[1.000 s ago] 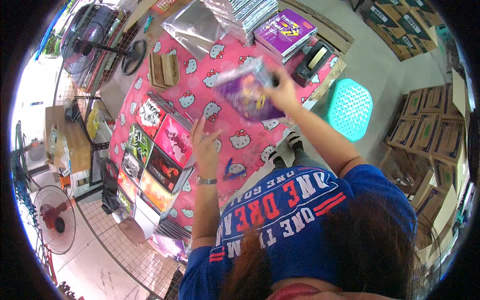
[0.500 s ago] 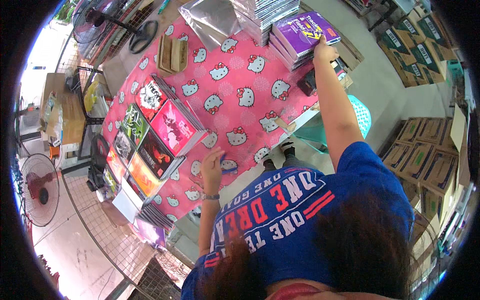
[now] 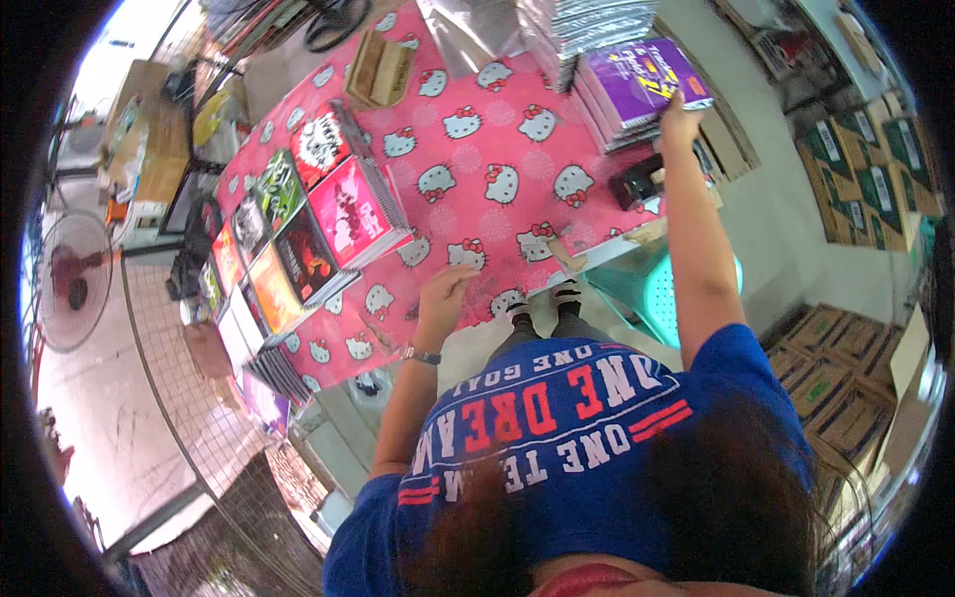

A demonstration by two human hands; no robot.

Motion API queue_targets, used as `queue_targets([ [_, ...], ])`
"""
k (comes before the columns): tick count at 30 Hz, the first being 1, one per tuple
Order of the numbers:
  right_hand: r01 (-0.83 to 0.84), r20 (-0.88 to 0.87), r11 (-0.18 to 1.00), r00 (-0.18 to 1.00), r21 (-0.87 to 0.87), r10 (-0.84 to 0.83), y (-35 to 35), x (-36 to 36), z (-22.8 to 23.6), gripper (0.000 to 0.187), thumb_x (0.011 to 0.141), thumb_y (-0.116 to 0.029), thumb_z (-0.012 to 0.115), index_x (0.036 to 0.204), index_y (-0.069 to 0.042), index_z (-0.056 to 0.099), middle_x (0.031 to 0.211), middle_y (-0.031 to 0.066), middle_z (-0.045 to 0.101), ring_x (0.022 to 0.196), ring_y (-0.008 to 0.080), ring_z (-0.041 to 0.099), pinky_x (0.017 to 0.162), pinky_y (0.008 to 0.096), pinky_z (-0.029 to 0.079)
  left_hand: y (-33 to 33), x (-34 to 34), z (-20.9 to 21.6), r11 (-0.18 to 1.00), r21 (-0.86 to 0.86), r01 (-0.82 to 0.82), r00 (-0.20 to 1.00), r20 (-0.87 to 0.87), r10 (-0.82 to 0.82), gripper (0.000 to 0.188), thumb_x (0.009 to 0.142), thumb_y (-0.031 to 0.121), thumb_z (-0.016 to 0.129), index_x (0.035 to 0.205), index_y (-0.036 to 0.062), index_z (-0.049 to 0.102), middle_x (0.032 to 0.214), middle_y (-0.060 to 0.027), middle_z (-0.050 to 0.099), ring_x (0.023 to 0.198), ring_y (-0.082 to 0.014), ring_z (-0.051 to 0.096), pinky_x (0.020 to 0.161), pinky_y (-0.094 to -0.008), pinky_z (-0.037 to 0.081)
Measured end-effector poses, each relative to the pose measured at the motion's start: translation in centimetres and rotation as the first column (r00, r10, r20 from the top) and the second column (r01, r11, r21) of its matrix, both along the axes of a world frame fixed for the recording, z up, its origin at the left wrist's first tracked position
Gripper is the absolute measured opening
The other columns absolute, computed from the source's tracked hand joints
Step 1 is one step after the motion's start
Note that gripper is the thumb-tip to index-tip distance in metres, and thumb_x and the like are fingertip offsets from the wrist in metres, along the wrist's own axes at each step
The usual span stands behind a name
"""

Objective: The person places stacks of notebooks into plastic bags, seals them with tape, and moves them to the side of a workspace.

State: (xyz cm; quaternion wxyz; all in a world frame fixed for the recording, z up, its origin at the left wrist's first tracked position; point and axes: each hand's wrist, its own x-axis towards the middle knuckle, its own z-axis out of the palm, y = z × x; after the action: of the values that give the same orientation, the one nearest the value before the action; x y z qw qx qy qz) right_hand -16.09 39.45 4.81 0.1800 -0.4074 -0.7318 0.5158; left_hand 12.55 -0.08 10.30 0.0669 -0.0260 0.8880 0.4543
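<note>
At the far right of the table, my right hand [image 3: 680, 125] grips the near right edge of a purple-covered notebook [image 3: 637, 85], its thumb on the cover. That notebook tops a stack of similar purple books. My left hand [image 3: 445, 298] hovers by the table's near edge, fingers loosely bent and holding nothing that I can see. Left of it, rows of notebook stacks lie on the table, among them a pink-covered one [image 3: 350, 211], a red and white one [image 3: 320, 146], a green one [image 3: 281, 186] and a dark one [image 3: 305, 261].
A pink cartoon-print cloth [image 3: 497, 224] covers the table. Silvery packs [image 3: 587, 25] stand beside the purple stack, and a small wooden holder [image 3: 380, 70] is at the back. A dark box-like object [image 3: 637, 183] lies near my right forearm. A turquoise stool [image 3: 652, 289] and cartons [image 3: 846, 373] stand right.
The view has shifted, so the table's things sit differently in the picture. My right hand stays at the purple notebook. A blue object seen beside my left hand is no longer visible.
</note>
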Motion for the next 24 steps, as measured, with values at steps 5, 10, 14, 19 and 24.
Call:
queue_targets([
  [5, -0.141, -0.266, 0.975, 0.96, -0.17, 0.092, 1.6, 0.4, -1.9, 0.062, 0.091, -0.03, 0.056, 0.134, 0.007, 0.031, 0.135, 0.0224, 0.041, 0.121, 0.0291, 0.044, 0.1, 0.0365, 0.033, 4.7, -2.9, 15.6, 0.841, 0.526, 0.127, 0.984, -0.174, -0.04, 0.027, 0.086, 0.01, 0.054, 0.11, 0.0004, 0.062, 0.098, -0.0084, 0.066, 0.085, -0.0195, 0.06, 0.079, -0.0307, 0.047],
  [10, -0.13, -0.337, 0.791, 0.854, 0.598, 0.395, -5.0, 5.6, 2.6, 0.043, 0.087, -0.016, 0.058, 0.122, 0.006, 0.046, 0.122, 0.0234, 0.048, 0.117, 0.0341, 0.044, 0.1, 0.0408, 0.032, 7.4, -4.3, 28.1, -0.162, 0.601, 0.783, 0.48, -0.749, -0.457, 0.032, 0.088, 0.041, 0.054, 0.103, 0.0126, 0.061, 0.084, -0.0117, 0.063, 0.074, -0.0274, 0.062, 0.083, -0.0489, 0.046],
  [14, -0.751, -0.348, 0.652, 0.585, 0.11, 0.733, -17.3, 4.4, 0.4, 0.023, 0.086, -0.013, 0.059, 0.104, 0.001, 0.06, 0.088, 0.0086, 0.062, 0.084, 0.0214, 0.058, 0.081, 0.0332, 0.046, 7.0, 0.3, 29.4, -0.022, 0.646, 0.763, 0.622, -0.744, -0.244, 0.031, 0.09, 0.042, 0.054, 0.101, 0.0132, 0.06, 0.072, -0.0068, 0.056, 0.061, -0.0199, 0.054, 0.068, -0.0397, 0.044],
  [19, -0.74, -0.27, 0.391, 0.598, -0.547, 0.755, -22.9, -3.4, -7.0, 0.016, 0.089, -0.017, 0.056, 0.095, -0.003, 0.06, 0.078, 0.0041, 0.062, 0.071, 0.0157, 0.059, 0.068, 0.029, 0.047, 1.6, -0.2, 29.6, 0.07, 0.631, 0.773, 0.622, -0.73, -0.284, 0.039, 0.087, 0.049, 0.055, 0.104, 0.0138, 0.054, 0.07, -0.0032, 0.054, 0.06, -0.0172, 0.051, 0.065, -0.0356, 0.04],
  [24, -0.354, -0.164, 0.476, 0.904, -0.805, 0.395, -26.0, -13.1, -10.7, 0.02, 0.09, -0.026, 0.055, 0.095, -0.007, 0.059, 0.071, 0.0048, 0.055, 0.063, 0.0179, 0.054, 0.063, 0.0295, 0.046, -4.9, -3.4, 33.9, 0.056, 0.377, 0.924, 0.338, -0.741, -0.581, 0.05, 0.088, 0.065, 0.034, 0.104, 0.0242, 0.058, 0.073, 0.0036, 0.047, 0.062, -0.0131, 0.05, 0.055, -0.0288, 0.034],
])
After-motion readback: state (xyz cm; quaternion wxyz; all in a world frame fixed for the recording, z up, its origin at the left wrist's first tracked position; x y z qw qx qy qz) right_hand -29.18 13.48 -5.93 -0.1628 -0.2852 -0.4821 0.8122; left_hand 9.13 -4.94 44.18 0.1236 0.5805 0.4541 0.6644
